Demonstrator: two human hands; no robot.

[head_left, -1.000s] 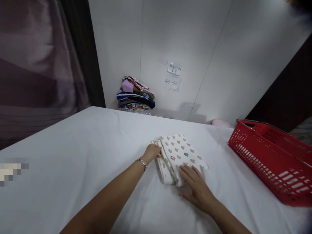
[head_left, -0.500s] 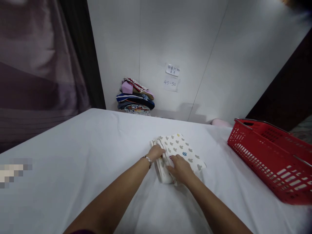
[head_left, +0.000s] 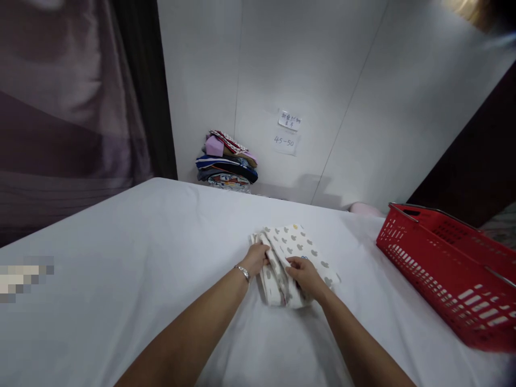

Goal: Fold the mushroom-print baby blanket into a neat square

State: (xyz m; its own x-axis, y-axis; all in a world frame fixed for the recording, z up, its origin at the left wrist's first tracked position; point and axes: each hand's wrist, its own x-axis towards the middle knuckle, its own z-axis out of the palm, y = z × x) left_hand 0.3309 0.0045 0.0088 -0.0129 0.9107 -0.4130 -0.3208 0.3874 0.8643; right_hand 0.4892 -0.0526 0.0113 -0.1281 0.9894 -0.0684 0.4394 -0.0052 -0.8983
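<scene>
Two bare hands work at a folded cloth (head_left: 296,241), white with grey printed shapes, which lies just below and right of the frame's centre on a white-covered table (head_left: 181,231). The left hand (head_left: 257,258) appears to pinch the cloth's left-hand layers, though its fingertips are partly hidden among them. The right hand (head_left: 305,274) pinches a top layer between thumb and curled fingers, near the cloth's middle. A red basket (head_left: 431,269) stands at the right edge of the frame, well apart from the cloth. The step in hand looks like arranging the layers; the next move calls, I judge, for a light, even grip, so that the folds neither slip nor bunch.
</scene>
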